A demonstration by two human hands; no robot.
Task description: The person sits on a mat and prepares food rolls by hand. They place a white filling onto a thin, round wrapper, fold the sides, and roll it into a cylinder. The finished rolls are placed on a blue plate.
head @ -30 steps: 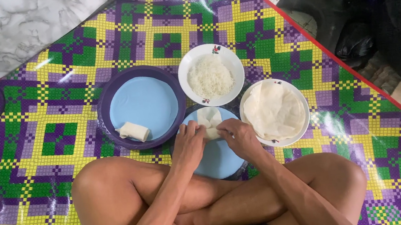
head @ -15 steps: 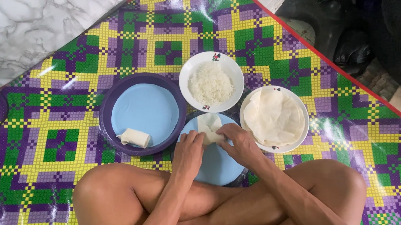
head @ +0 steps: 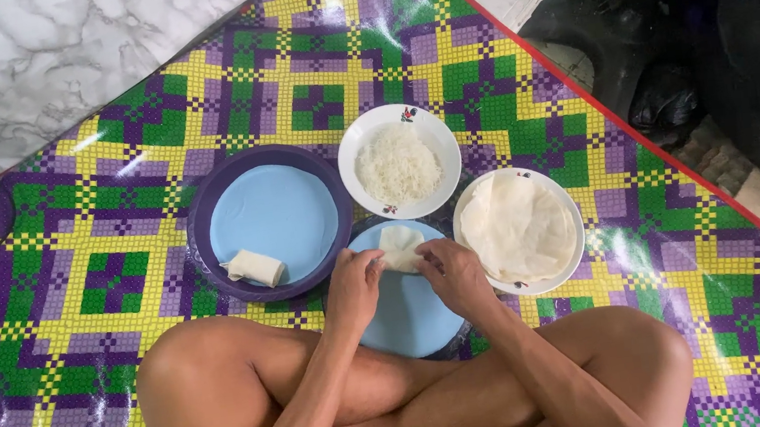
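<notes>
Both the left hand (head: 352,288) and right hand (head: 452,272) have their grip pinching a pale wrapper (head: 399,247) over the small blue plate (head: 405,311) on the mat's (head: 77,315) near edge.

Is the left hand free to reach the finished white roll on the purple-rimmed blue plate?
Probably not yet: the left hand grips the white wrapper, though the path to the roll looks clear.
</notes>
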